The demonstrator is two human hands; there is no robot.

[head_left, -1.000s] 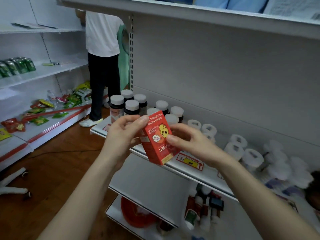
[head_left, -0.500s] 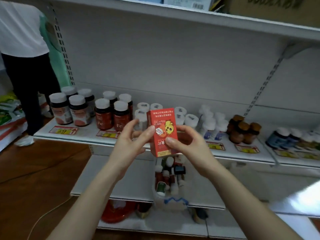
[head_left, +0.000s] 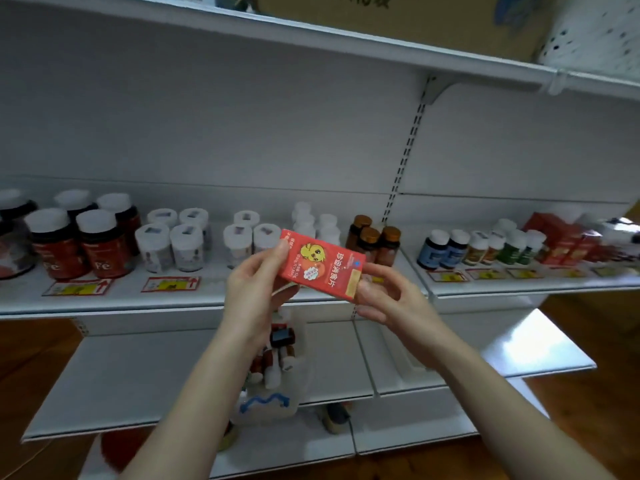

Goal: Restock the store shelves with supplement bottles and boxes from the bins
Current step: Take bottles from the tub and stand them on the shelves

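The red box has turned sideways, left hand and right hand pinching its ends (shelving probably comes next).

Print you can read from where you stand
Your red box carries white Chinese characters, the last three reading 消食片; two dark red bottles on the shelf show "Fe"; the price tags are too blurred to read.

Bare L hand & R hand, slim fingers, bare wrists & forearms back of fingers, to frame btm.
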